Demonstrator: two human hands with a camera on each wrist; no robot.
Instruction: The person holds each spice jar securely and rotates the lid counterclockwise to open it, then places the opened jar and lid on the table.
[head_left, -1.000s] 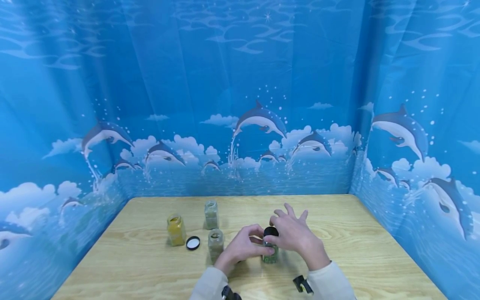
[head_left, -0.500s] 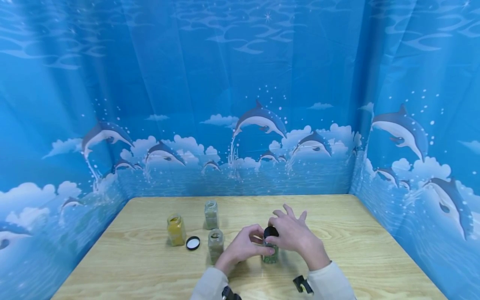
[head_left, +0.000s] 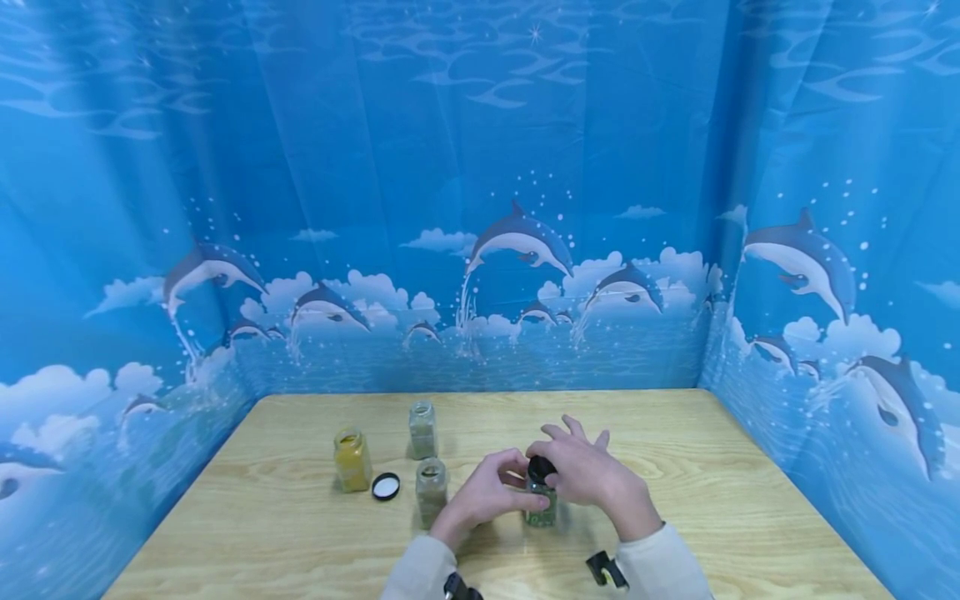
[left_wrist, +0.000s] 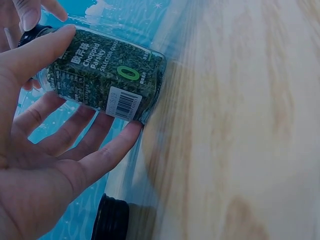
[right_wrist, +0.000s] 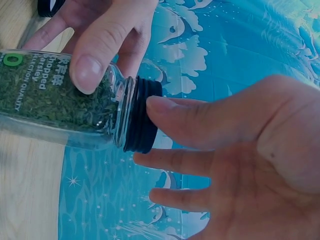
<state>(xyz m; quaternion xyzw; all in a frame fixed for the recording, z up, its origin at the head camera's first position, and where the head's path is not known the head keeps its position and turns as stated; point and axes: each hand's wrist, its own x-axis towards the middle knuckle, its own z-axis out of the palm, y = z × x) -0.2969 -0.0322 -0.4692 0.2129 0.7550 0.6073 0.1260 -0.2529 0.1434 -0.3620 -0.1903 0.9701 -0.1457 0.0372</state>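
A glass spice jar labelled Chopped Parsley, full of green flakes, stands upright on the table in the head view. My left hand grips its sides, thumb over the label and fingers around the far side. On the neck sits a ridged black lid. My right hand pinches that lid between thumb and forefinger, its other fingers spread away. Threaded glass shows just under the lid in the right wrist view.
Left of my hands stand a lidless jar of yellow powder and two lidless jars, one farther back and one by my left wrist. A black lid lies white side up among them. Another black lid lies near my left hand.
My right hand has turned slightly at the lid, its fingers shifting a little left and toward me. The left hand and the parsley jar stay in place.
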